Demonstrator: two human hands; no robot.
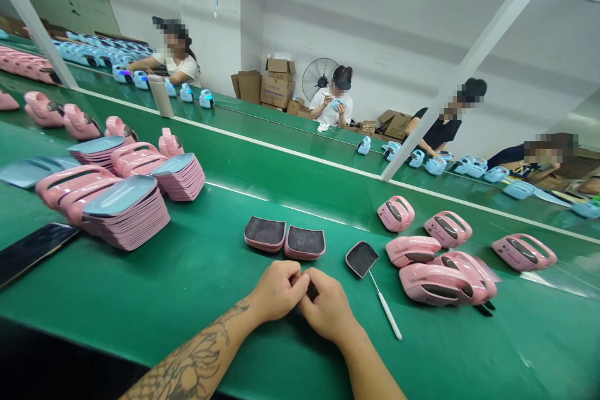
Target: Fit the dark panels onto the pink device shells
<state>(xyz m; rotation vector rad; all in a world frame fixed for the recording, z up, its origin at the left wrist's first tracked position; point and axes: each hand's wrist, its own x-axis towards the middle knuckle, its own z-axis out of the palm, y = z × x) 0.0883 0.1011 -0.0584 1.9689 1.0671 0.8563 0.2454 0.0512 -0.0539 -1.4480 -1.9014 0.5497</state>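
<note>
On the green belt, pink stacks sit left, pink shells right, two dark pads ahead, and a tool beside them. Left hand and right hand meet near the front edge, fingers curled tight, pinching a small dark piece between them.

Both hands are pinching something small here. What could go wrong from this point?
1. The small dark piece is nearly hidden between the left hand and right hand; a slipped grip could drop it onto the green table.
2. The white stick lies close beside the right forearm and could get knocked toward the pink shells.
</note>
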